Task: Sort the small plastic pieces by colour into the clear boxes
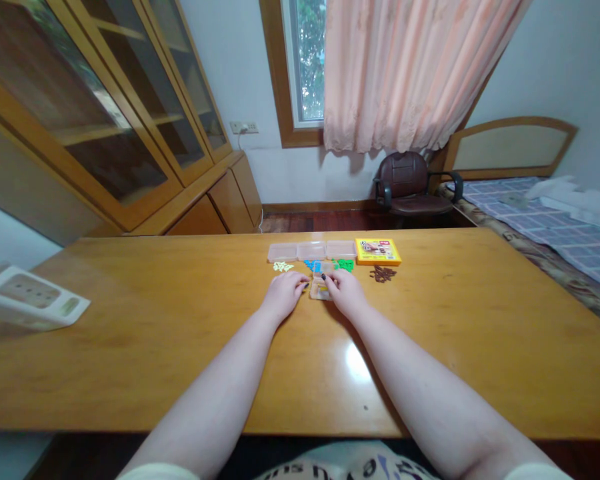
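A small clear plastic box point(321, 293) with its lid raised lies between my hands, something yellow inside it. My right hand point(349, 292) is closed at the box's right side, thumb and fingers on the lid area. Just left of the box, my left hand point(283, 295) has its fingers curled together; whatever they may hold is too small to make out. Around them lie small piles of pieces: cream pieces point(283, 267), blue pieces point(310, 265), partly behind the box, and green pieces point(345, 265) beyond my right hand.
Clear shallow trays point(283, 252) stand in a row behind the piles. A yellow box point(379, 252) with a printed picture sits right of them, brown pieces point(383, 274) in front. A white container point(33, 297) stands at the left of the wooden table point(155, 347).
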A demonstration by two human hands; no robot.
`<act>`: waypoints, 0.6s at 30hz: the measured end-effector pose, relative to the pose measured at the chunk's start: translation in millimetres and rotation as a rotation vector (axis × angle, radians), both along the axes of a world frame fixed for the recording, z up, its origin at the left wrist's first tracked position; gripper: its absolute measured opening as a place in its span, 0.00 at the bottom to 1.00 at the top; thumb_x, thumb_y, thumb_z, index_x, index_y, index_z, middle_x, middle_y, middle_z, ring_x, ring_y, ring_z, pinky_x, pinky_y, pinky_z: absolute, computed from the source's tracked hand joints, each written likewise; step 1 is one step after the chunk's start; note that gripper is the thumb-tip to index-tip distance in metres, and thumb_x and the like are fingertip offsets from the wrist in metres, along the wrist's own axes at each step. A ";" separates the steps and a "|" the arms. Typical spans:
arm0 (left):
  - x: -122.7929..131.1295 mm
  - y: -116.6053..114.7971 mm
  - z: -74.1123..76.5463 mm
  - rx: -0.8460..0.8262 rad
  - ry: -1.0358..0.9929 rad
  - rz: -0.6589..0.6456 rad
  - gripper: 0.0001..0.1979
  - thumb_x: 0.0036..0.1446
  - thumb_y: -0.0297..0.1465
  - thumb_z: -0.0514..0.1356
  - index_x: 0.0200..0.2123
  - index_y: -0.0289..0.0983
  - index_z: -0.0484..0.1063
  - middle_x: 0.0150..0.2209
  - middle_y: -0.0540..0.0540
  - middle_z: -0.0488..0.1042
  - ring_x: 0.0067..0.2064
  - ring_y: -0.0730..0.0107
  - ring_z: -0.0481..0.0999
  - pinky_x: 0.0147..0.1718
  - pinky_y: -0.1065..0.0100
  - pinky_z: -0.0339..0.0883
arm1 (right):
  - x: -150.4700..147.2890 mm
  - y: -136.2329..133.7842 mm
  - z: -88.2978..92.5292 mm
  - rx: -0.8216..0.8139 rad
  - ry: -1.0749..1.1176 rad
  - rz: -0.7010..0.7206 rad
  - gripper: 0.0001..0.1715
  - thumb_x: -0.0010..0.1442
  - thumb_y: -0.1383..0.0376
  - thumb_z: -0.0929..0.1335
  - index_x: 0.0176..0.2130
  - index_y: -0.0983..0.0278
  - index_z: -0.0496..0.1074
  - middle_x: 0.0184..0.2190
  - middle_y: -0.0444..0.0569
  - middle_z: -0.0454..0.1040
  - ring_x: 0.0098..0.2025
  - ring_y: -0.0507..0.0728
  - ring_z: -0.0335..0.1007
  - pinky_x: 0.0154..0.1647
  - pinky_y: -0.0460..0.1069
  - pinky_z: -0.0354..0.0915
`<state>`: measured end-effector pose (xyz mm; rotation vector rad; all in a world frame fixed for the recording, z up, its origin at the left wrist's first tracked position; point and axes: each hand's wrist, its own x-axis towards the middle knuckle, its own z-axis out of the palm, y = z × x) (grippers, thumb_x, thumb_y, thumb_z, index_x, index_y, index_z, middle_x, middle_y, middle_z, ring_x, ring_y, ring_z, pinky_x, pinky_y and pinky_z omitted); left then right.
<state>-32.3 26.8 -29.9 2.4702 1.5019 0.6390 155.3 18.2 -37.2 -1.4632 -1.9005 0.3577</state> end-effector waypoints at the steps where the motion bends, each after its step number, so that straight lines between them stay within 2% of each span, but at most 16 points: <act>1: -1.5 0.5 0.2 0.004 0.028 0.013 0.08 0.57 0.29 0.56 0.38 0.40 0.75 0.39 0.46 0.75 0.42 0.65 0.72 0.45 0.64 0.65 | -0.3 -0.2 0.3 -0.001 -0.003 0.003 0.16 0.61 0.63 0.62 0.24 0.64 0.68 0.23 0.46 0.67 0.28 0.53 0.61 0.30 0.46 0.54; 7: 4.4 -2.6 -0.1 -0.014 0.101 -0.020 0.05 0.54 0.31 0.60 0.35 0.41 0.75 0.39 0.47 0.73 0.42 0.65 0.70 0.44 0.63 0.63 | -1.0 -0.9 0.8 -0.002 0.006 0.027 0.15 0.61 0.63 0.62 0.25 0.64 0.70 0.24 0.46 0.68 0.29 0.53 0.61 0.30 0.46 0.54; 15: 7.7 -4.6 0.4 -0.004 0.153 -0.005 0.04 0.56 0.29 0.58 0.33 0.39 0.73 0.38 0.45 0.72 0.42 0.64 0.70 0.44 0.62 0.63 | -1.8 0.1 0.3 -0.048 -0.016 0.038 0.16 0.61 0.63 0.62 0.24 0.64 0.71 0.23 0.47 0.69 0.28 0.53 0.61 0.29 0.46 0.54; 18: 9.2 -6.0 3.8 0.023 0.098 0.023 0.05 0.57 0.29 0.56 0.34 0.38 0.73 0.38 0.45 0.72 0.42 0.64 0.70 0.44 0.62 0.63 | -2.5 -0.1 0.1 -0.050 -0.001 0.052 0.16 0.61 0.63 0.62 0.25 0.64 0.71 0.23 0.47 0.70 0.28 0.53 0.61 0.29 0.46 0.54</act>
